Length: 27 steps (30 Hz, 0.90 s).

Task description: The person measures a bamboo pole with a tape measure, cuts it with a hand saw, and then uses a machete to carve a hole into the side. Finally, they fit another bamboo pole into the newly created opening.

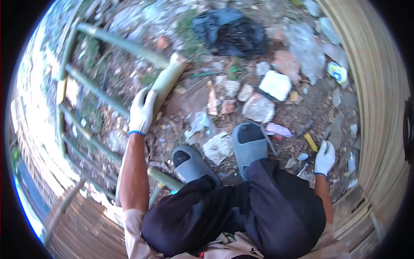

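My left hand [143,110], in a white glove with a blue cuff, is closed around a thick pale green bamboo pole [169,80]. The pole is part of a ladder-like bamboo frame [114,42] with several thinner crosspieces. Down at the right, my gloved right hand [324,159] is low over the ground with its fingers together. A dark, thin thing shows at its fingertips, too blurred to name. Just left of that hand lies a tool with a yellow handle [310,141] and a dark end.
Between my grey slides [250,146] and a black plastic bag [230,32] lie a white block [276,85], several stones and brick pieces. Clear plastic [304,52] and a printed wrapper [337,73] litter the dirt. A bamboo slat wall [375,86] stands at the right.
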Each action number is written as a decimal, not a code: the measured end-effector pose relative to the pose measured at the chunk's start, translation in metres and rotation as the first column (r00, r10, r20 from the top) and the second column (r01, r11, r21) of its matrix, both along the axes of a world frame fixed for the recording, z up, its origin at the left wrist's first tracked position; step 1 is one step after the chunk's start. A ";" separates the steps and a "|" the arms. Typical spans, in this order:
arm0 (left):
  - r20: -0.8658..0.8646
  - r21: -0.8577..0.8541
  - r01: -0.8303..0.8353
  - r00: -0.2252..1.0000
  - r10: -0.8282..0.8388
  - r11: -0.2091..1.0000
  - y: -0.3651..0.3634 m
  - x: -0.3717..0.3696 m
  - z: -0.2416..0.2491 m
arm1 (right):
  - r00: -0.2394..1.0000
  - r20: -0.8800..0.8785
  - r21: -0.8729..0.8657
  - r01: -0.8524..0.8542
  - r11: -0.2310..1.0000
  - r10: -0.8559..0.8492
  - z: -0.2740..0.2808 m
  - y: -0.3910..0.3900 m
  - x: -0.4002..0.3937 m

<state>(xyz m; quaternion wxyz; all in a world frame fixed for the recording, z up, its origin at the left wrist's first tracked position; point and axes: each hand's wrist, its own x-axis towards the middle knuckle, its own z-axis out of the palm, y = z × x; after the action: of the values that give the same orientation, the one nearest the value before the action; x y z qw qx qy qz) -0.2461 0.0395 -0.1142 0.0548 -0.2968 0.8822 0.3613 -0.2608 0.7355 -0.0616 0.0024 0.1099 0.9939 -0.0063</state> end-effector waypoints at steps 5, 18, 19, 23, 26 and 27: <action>-0.426 0.192 -0.588 0.672 0.606 0.786 -0.021 0.083 0.086 | 0.962 0.076 -0.172 -0.248 0.953 0.264 0.004 -0.070 -0.096; 0.101 -0.442 -0.712 0.564 0.819 0.545 0.145 0.324 0.028 | 0.391 -0.017 -0.511 -0.794 0.329 0.920 0.002 -0.331 -0.225; 0.104 -0.462 -0.694 0.577 0.810 0.553 0.146 0.318 0.022 | 0.379 0.033 -0.578 -0.747 0.327 0.925 0.005 -0.353 -0.221; 0.103 -0.458 -0.686 0.591 0.800 0.566 0.148 0.309 0.019 | 0.005 -0.250 -0.393 -0.915 -0.097 0.968 -0.001 -0.438 -0.194; 0.135 -0.408 -0.686 0.607 0.783 0.603 0.141 0.302 0.026 | -0.011 -0.206 -0.261 -0.963 -0.066 0.978 -0.012 -0.478 -0.173; 0.166 -0.356 -0.722 0.576 0.801 0.593 0.140 0.300 0.029 | -0.011 -0.140 -0.217 -0.975 -0.041 0.990 -0.013 -0.486 -0.168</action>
<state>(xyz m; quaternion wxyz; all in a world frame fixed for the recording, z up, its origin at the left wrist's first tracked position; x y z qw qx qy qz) 0.0541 0.1791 -0.0852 -0.0080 -0.7064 0.6833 0.1842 -0.4286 0.2492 -0.0743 0.0490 -0.6300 0.7648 -0.1254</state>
